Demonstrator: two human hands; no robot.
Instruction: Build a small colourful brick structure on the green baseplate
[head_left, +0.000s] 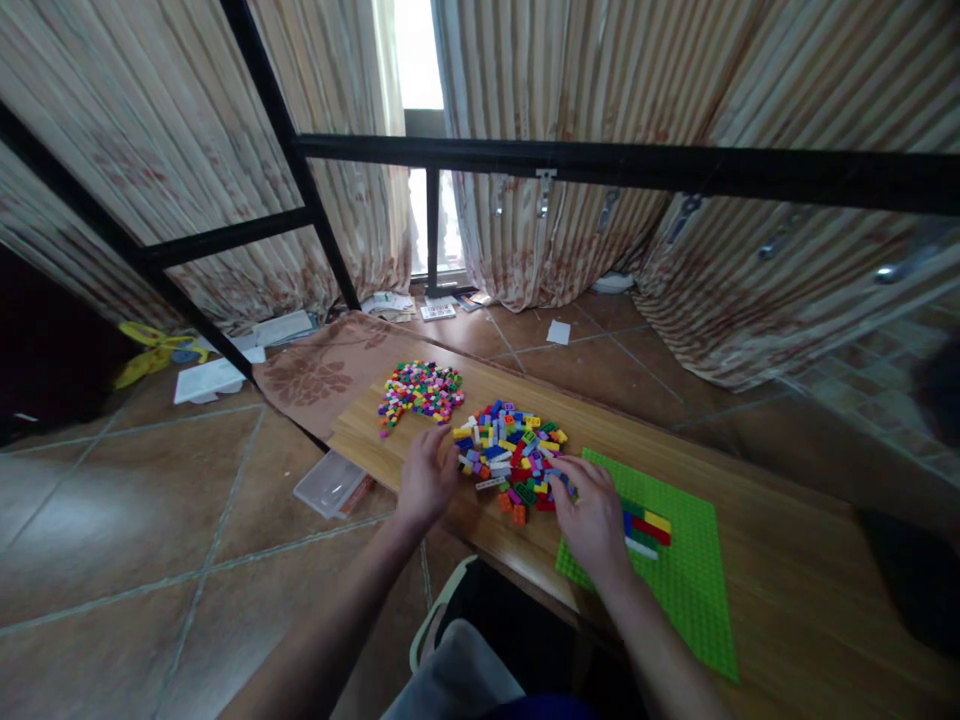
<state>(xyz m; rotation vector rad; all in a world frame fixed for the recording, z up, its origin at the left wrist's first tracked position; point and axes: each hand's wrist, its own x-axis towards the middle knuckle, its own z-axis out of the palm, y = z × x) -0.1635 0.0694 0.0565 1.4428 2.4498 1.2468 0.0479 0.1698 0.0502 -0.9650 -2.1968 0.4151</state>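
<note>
A mixed pile of toy building bricks (517, 450) in many colours lies on the wooden tabletop between my hands. At its left edge is my left hand (429, 475), fingers bent, thumb apart, with nothing visible in it. My right hand (592, 505) reaches over the pile's right edge, thumb and forefinger apart beside the bricks; whether they touch one is too small to tell. Partly behind my right wrist lies a green baseplate (697, 590), with several bricks in blue, red, yellow, green and white (651, 530) on it.
A second heap of smaller, pink-toned pieces (421, 393) sits farther left on the table (787, 580). Below the table's left end, a clear plastic box (330, 484) rests on the tiled floor. A black metal frame (600, 160) crosses before the curtains (570, 70).
</note>
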